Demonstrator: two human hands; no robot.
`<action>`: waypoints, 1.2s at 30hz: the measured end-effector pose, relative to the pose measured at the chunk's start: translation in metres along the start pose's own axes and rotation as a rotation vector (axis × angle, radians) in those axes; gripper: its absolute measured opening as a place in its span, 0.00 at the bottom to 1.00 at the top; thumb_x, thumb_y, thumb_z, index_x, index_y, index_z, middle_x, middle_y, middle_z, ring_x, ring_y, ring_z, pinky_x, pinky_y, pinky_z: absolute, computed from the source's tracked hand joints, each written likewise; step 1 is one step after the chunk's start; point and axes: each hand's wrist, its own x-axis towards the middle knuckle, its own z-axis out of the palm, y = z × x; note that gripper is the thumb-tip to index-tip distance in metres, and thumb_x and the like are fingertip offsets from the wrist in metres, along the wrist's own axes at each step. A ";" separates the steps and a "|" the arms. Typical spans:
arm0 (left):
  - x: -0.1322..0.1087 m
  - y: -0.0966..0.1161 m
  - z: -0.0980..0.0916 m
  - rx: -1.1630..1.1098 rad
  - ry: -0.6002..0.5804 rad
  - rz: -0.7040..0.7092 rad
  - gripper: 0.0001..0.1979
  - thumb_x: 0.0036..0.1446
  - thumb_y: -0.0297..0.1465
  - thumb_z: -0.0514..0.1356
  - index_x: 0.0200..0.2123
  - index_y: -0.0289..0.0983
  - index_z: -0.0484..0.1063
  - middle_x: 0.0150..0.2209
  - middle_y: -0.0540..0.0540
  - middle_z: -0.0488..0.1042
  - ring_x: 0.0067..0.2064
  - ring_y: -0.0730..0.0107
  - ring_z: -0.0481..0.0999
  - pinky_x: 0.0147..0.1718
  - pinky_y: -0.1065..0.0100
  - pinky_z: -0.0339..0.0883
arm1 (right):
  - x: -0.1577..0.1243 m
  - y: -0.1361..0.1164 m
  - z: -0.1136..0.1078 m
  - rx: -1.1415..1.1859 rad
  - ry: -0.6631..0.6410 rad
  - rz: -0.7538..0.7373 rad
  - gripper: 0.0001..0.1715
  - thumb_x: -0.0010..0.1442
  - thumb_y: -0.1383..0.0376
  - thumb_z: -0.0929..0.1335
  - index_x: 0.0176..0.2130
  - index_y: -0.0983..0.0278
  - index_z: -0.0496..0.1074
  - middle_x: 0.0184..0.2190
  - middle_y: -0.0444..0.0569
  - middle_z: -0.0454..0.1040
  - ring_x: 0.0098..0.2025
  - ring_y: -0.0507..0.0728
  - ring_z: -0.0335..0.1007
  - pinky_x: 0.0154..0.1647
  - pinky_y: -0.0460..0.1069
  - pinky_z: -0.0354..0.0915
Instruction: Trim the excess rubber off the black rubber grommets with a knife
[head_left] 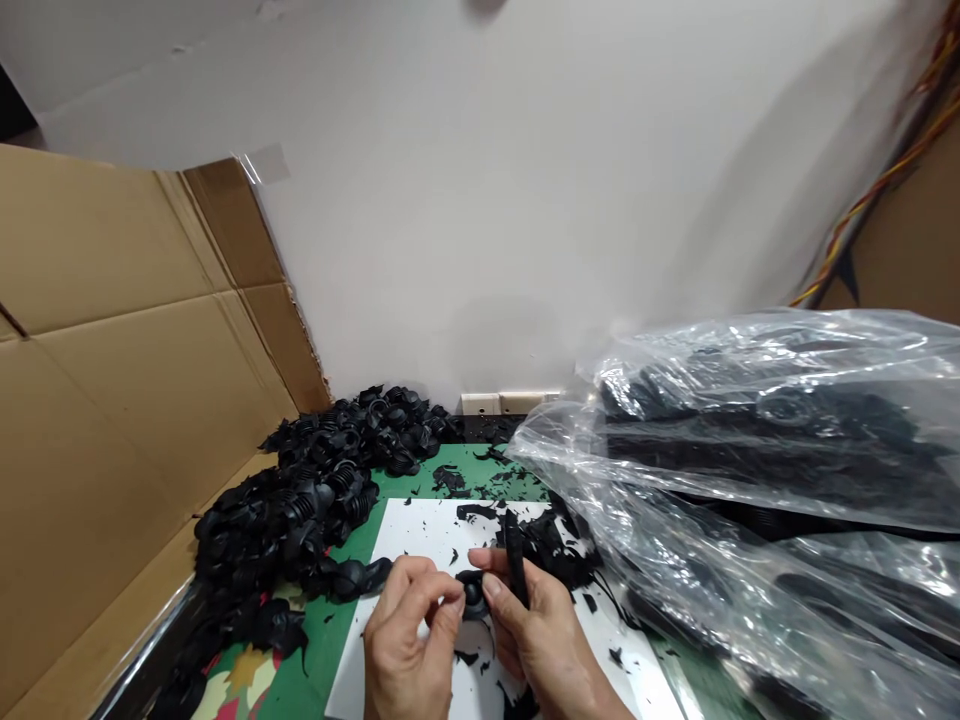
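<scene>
A small round black rubber part [472, 596] with a dark domed centre is held over a white board [405, 530]. My right hand [547, 630] grips it between thumb and fingers. A long dark stick-like piece [515, 555] also stands up between the fingers of that hand; its kind is unclear. My left hand [412, 640] is closed in a pinch at the part's left edge, and whatever lies between its fingertips is hidden. Beside the right hand, torn black rubber scraps [551, 540] are heaped on the board.
Ribbed black rubber parts [300, 510] are piled at the left, against an open cardboard box [112, 400]. Clear plastic bags [750, 480] with black pieces inside fill the right side. Scraps dot the green surface [442, 460]. A white wall [487, 200] stands behind.
</scene>
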 end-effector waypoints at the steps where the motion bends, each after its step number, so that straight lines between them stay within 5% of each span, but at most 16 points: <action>1: -0.001 0.001 0.000 0.037 -0.027 0.035 0.07 0.50 0.26 0.63 0.23 0.42 0.78 0.25 0.47 0.68 0.27 0.65 0.65 0.27 0.71 0.59 | 0.001 0.002 0.000 0.011 0.015 0.003 0.31 0.44 0.45 0.71 0.37 0.67 0.74 0.12 0.38 0.60 0.14 0.52 0.58 0.16 0.47 0.57; 6: 0.000 0.002 -0.002 0.040 -0.007 0.091 0.09 0.49 0.23 0.63 0.28 0.43 0.80 0.26 0.45 0.72 0.29 0.63 0.68 0.31 0.70 0.59 | 0.001 0.000 -0.002 0.085 0.030 -0.012 0.31 0.42 0.46 0.73 0.38 0.67 0.74 0.15 0.39 0.63 0.15 0.51 0.57 0.15 0.46 0.57; 8: 0.003 0.001 -0.006 0.088 -0.085 0.130 0.08 0.50 0.23 0.63 0.29 0.42 0.79 0.27 0.45 0.73 0.29 0.63 0.69 0.31 0.70 0.60 | -0.002 -0.007 -0.002 0.100 0.013 -0.034 0.29 0.43 0.48 0.73 0.39 0.67 0.74 0.17 0.41 0.65 0.15 0.49 0.56 0.15 0.45 0.56; 12: 0.009 0.002 -0.015 0.456 -0.276 0.410 0.11 0.57 0.23 0.53 0.34 0.39 0.75 0.30 0.45 0.72 0.30 0.64 0.72 0.29 0.69 0.63 | -0.008 -0.018 -0.002 0.112 -0.016 -0.088 0.24 0.45 0.52 0.74 0.37 0.66 0.75 0.20 0.43 0.68 0.15 0.48 0.55 0.15 0.45 0.55; 21: 0.016 0.012 -0.013 0.886 -0.310 0.730 0.13 0.57 0.19 0.49 0.26 0.37 0.68 0.23 0.47 0.69 0.24 0.63 0.68 0.24 0.66 0.61 | -0.005 -0.005 -0.001 0.060 0.012 -0.140 0.23 0.47 0.51 0.72 0.37 0.66 0.75 0.15 0.40 0.64 0.15 0.50 0.57 0.16 0.46 0.59; 31: 0.017 0.020 -0.013 0.797 -0.464 0.550 0.11 0.52 0.18 0.49 0.26 0.38 0.64 0.25 0.48 0.70 0.25 0.66 0.71 0.24 0.67 0.63 | -0.020 -0.026 0.005 -0.121 0.016 -0.267 0.21 0.55 0.49 0.67 0.35 0.63 0.76 0.24 0.47 0.75 0.26 0.57 0.71 0.29 0.49 0.68; 36: 0.013 0.015 0.000 0.902 -0.275 0.666 0.11 0.51 0.18 0.47 0.25 0.38 0.64 0.22 0.46 0.68 0.23 0.63 0.69 0.22 0.65 0.62 | -0.021 -0.031 0.003 -0.176 0.009 -0.375 0.18 0.57 0.51 0.66 0.35 0.62 0.76 0.30 0.50 0.78 0.32 0.58 0.74 0.34 0.47 0.69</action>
